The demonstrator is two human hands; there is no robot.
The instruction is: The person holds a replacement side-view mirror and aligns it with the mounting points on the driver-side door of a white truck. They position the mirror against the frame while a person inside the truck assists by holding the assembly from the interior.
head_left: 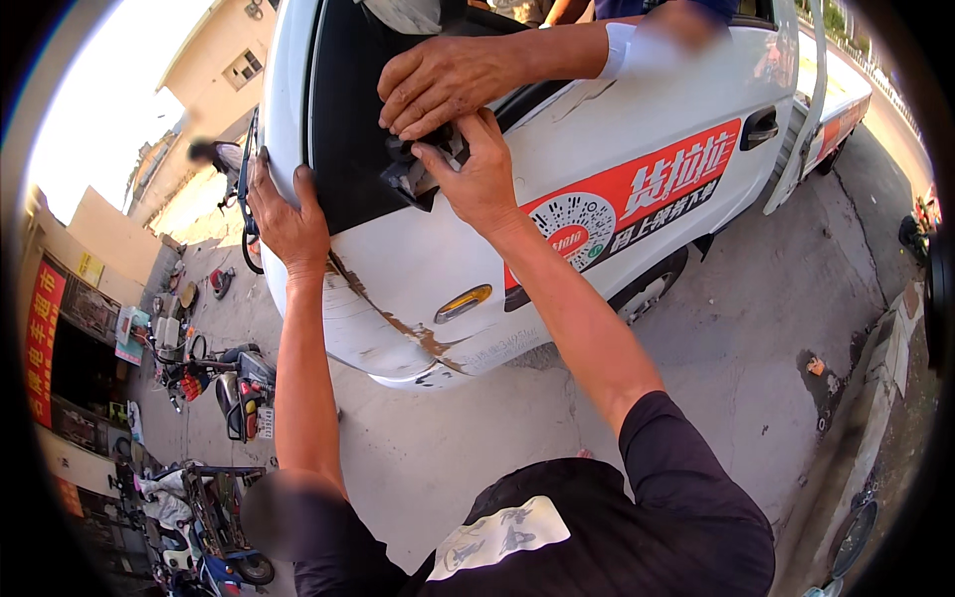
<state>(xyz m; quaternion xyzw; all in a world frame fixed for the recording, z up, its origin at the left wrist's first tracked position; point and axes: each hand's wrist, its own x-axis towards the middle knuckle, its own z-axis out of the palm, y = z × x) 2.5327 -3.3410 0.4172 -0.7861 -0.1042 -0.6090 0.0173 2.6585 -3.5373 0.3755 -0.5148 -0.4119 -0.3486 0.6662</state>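
Pinching, seemingly, a dark fitting (423, 164), right hand (477, 179) above red rectangular sticker (627, 194); left hand (286, 221) splayed.

Left arm: raised bare from the lower left of the frame, held nearly straight up toward the upper left.
Left hand (286, 217): laid flat, palm down, fingers spread and curled over an edge at the upper left; nothing is gripped.
Right arm: extended from a dark short sleeve at lower centre, angled up and leftward to upper centre.
Right hand (476, 177): seen from the back, wrist bent slightly, fingers and thumb reached upward and pinched together at the tips.
Spacing: the two hands are kept apart, the right one higher and nearer the centre.
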